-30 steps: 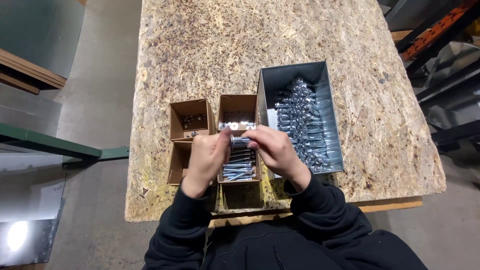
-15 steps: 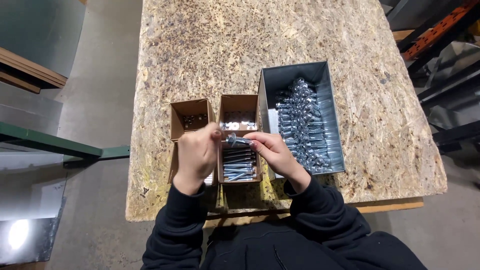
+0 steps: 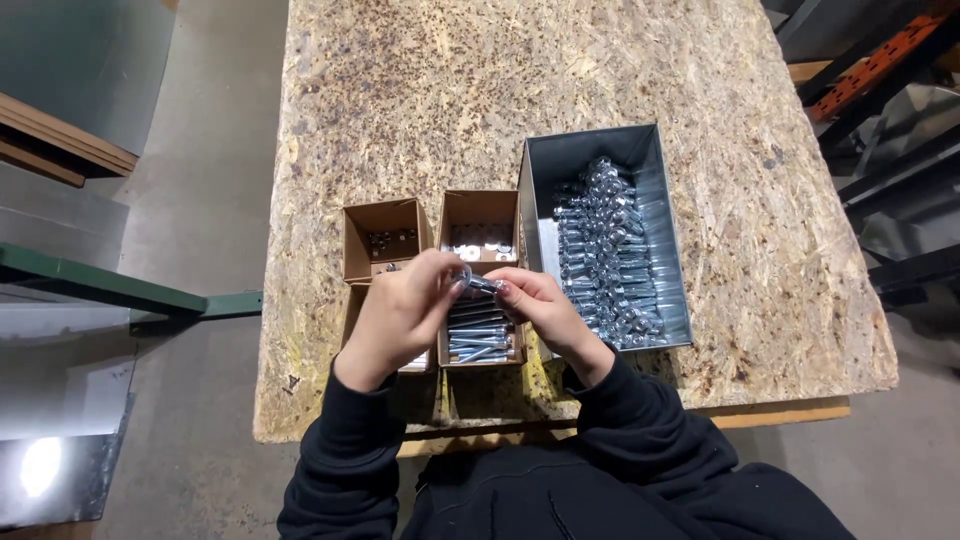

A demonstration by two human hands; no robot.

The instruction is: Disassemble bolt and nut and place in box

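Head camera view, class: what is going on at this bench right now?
A person in dark sleeves holds a shiny bolt between both hands, the left hand at its near end and the right hand gripping the shank. Below sit small cardboard boxes of metal parts, and a grey metal bin of bolts stands beside them on the chipboard table.

Your work surface: an oriented-strand-board tabletop (image 3: pixel 450 90). Resting directly on it near your edge, side by side, are two small open cardboard boxes (image 3: pixel 381 215) (image 3: pixel 480 207) and a grey metal bin (image 3: pixel 590 150) filled with bolts (image 3: pixel 605 250).
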